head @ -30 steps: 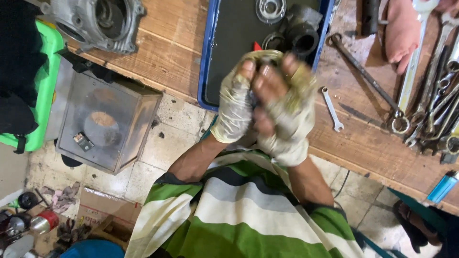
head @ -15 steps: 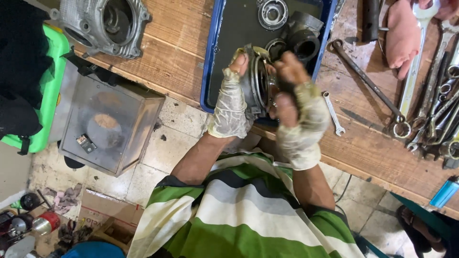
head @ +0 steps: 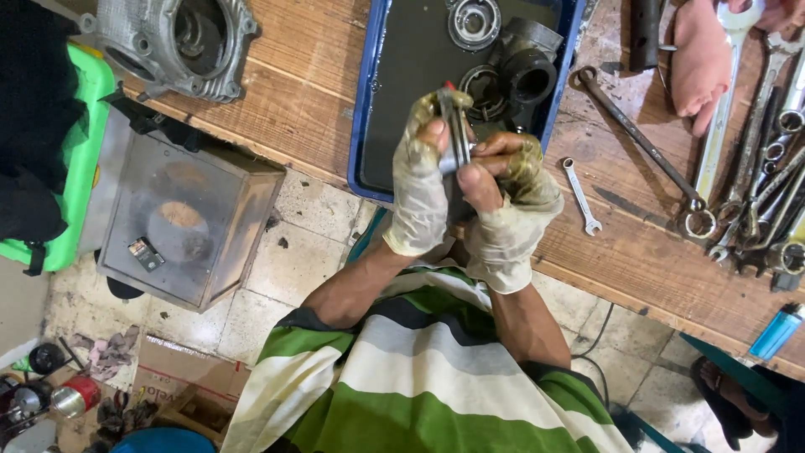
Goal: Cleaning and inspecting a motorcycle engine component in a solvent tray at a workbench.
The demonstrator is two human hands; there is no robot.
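counter point(head: 310, 126): worn wooden planks
tray point(head: 369, 126): blue rim, dark inside, holding round metal parts point(head: 511, 63)
engine casing point(head: 176, 42): grey, at the counter's far left
wrenches point(head: 755, 168): spread at right, 1 small one point(head: 580, 195) apart
lighter point(head: 777, 331): blue, near the counter's edge
metal box point(head: 189, 222): on the tiled floor
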